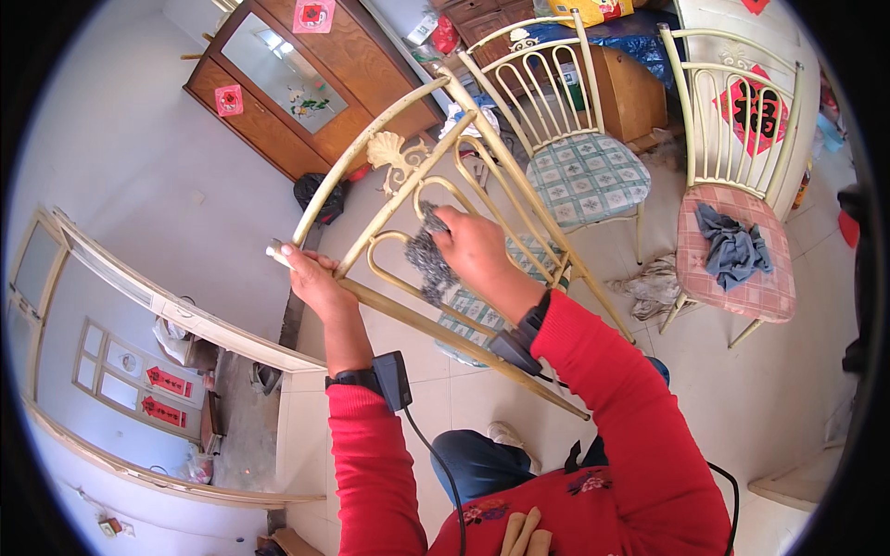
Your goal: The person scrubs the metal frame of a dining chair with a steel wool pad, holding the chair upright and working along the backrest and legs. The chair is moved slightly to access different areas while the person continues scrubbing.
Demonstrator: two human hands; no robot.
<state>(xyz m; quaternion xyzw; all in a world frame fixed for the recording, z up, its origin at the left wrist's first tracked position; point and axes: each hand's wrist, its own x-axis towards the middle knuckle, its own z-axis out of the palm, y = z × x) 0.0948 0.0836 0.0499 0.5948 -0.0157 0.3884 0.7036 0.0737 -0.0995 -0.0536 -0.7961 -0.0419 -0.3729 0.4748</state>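
A cream-painted metal chair (379, 215) is tilted in front of me, its curved back rail and looped bars facing up. My left hand (316, 278) grips the top corner of its backrest, near the silvery post end. In my right hand (473, 250) is a grey fuzzy cloth (431, 264), pressed around one of the looped bars; part of it hangs below the fingers. A shell-shaped ornament (389, 153) sits between the two upper rails. The chair's green checked seat (473, 316) shows partly behind the bars.
A second cream chair (587, 177) with a green checked seat stands beyond. Right of it, a pink-seated chair (737, 250) carries a crumpled blue-grey cloth (733, 243). A rag (650, 285) lies on the floor between them. A mirrored wooden wardrobe (285, 76) and a black bag (320, 197) are further back.
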